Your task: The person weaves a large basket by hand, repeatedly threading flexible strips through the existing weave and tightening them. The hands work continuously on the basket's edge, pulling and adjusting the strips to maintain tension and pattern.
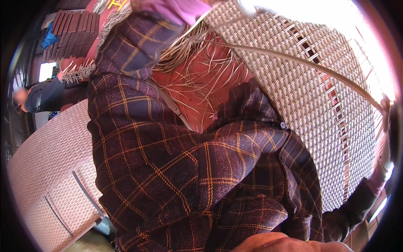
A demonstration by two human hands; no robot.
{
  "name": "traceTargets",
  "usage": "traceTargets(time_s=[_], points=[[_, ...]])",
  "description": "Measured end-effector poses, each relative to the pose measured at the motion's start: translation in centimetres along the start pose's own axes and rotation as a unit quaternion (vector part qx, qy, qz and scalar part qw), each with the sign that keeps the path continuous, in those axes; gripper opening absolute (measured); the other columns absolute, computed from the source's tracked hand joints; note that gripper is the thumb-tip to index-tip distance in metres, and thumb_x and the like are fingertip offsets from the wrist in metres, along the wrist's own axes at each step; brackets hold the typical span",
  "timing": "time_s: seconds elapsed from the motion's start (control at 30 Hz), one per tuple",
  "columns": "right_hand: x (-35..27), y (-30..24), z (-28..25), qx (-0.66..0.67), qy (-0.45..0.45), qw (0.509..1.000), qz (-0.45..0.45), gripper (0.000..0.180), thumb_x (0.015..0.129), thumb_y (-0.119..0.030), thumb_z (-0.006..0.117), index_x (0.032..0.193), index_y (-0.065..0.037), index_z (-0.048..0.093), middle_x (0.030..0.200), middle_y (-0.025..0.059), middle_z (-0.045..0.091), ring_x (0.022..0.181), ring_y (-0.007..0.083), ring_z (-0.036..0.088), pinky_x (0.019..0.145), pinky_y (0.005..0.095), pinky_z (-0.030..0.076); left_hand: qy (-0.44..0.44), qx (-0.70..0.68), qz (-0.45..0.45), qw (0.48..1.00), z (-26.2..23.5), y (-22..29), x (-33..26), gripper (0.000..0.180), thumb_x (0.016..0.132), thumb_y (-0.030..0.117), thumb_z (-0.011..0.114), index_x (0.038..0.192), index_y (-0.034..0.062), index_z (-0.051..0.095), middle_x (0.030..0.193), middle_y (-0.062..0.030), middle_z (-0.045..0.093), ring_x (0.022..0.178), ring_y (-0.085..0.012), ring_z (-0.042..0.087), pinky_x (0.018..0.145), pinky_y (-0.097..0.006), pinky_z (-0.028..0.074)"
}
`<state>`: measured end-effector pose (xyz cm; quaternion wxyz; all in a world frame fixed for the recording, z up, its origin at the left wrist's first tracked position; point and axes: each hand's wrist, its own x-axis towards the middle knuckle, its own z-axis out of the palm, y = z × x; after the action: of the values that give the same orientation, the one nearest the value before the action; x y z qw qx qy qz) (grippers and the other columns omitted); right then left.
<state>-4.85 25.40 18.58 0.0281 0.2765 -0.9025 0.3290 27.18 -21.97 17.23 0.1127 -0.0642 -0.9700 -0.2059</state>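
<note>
A large beige woven wicker piece fills the right side, crossed by a band of open slots. A long flat brown weaving strand arches over it, from the loose strands to my right hand. That hand, small at the far right edge, is closed round the strand's end. My left arm in a plaid sleeve reaches up to a pink cuff at the top edge. Past the cuff, the left hand is cut off or lost in glare, so its fingers cannot be made out.
Loose pale strands lie across the red floor. Another pale woven piece stands at left. Beyond it, a person in dark clothes is near a bundle of strands, with stacked reddish-brown pieces and blue plastic behind.
</note>
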Motion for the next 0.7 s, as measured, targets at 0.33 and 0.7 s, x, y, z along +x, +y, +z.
traceTargets(time_s=[0.33, 0.7], points=[[-2.6, 15.0, -7.5, -0.049, 0.074, 0.988, 0.128, 0.038, 0.106, -0.039, 0.066, 0.109, -0.001, 0.072, 0.088, 0.0058, 0.069, 0.071, 0.0115, 0.063, 0.064, 0.0291, 0.050, 0.032, 0.149, -0.234, 0.960, -1.6, -4.7, -14.4, 0.024, 0.106, 0.020, 0.068, 0.125, 0.0056, 0.071, 0.114, -0.0083, 0.074, 0.103, -0.0172, 0.070, 0.087, -0.031, 0.057], [-3.7, 19.6, -8.6, -0.003, 0.059, 0.980, 0.188, 0.035, 0.110, -0.034, 0.062, 0.109, -0.001, 0.072, 0.083, 0.0017, 0.064, 0.066, 0.0080, 0.058, 0.059, 0.0263, 0.047, 0.021, 0.176, -0.213, 0.961, -1.1, -8.3, -12.2, 0.031, 0.106, 0.019, 0.067, 0.134, 0.0053, 0.066, 0.126, -0.0094, 0.071, 0.114, -0.0205, 0.068, 0.094, -0.033, 0.056]])
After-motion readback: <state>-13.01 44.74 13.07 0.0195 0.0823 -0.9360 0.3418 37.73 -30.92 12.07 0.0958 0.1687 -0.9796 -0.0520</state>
